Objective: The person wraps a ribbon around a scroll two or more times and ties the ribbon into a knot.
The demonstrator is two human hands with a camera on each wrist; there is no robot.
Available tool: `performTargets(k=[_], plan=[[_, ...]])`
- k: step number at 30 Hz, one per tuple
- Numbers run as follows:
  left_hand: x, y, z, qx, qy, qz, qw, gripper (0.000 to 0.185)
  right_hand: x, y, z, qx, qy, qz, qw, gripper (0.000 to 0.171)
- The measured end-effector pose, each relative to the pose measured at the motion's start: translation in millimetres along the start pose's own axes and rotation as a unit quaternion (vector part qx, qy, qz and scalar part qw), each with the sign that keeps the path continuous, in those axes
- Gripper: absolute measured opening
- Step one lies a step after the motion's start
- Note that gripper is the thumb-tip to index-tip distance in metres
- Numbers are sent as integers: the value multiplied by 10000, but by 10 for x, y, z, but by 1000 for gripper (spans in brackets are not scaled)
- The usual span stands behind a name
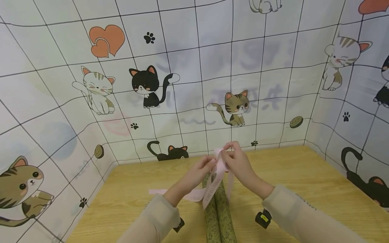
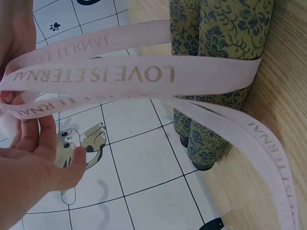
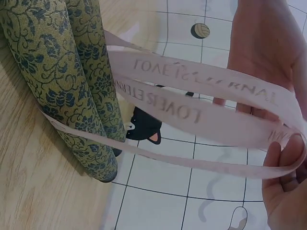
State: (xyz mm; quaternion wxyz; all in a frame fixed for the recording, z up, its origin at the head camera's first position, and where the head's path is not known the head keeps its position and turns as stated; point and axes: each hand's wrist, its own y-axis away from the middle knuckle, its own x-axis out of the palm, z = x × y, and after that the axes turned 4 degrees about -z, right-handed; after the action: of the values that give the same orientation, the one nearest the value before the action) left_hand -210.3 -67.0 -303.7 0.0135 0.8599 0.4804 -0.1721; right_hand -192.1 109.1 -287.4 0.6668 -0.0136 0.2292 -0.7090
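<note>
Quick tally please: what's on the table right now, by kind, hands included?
Green floral rolls: 2
Pink ribbon: 1
Hands, left hand and right hand, both pinching the ribbon: 2
Wooden table: 1
Total: 6

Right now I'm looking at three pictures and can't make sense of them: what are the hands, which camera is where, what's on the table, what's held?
No machine here: a person works bare-handed. The wide picture comes from a head camera; the two close ones come from cameras on each wrist. On the wooden table lie two green floral-patterned rolls, side by side. A pink ribbon printed "LOVE IS ETERNAL" wraps around them. The left hand and right hand both pinch the ribbon above the rolls. Cat-print sheets line the walls.
</note>
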Motion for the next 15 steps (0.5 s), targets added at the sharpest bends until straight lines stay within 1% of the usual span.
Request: performTargets(k=[2,5,6,8,10,12,14,15], plan=[[23,-7,1,-111,56,-23,9999,37,-6,30,77,-53,40,-79,9999,14],[58,-20,-5,-228,136,-86,9996,34,-10,28,77,-214,191,-129,9995,7],[67,-25,-9,-248,179,-110,9995,35,-11,26,63,-277,301,-134,9991,9],[63,-28,-19,-201,156,-181,9995,34,-12,-8,-40,-364,416,-52,9985,16],[34,-18,-30,-146,143,-227,9995,32,-21,-28,-95,-467,596,151,9970,22],[-9,-6,-35,-33,186,-233,9996,30,-34,-30,-122,-526,831,528,9937,29],[-53,6,-35,183,34,-272,9995,26,-47,-31,-143,-660,1030,958,9878,36],[-75,12,-31,286,-114,-259,9992,23,-51,-34,-155,-699,1113,1163,9845,38]])
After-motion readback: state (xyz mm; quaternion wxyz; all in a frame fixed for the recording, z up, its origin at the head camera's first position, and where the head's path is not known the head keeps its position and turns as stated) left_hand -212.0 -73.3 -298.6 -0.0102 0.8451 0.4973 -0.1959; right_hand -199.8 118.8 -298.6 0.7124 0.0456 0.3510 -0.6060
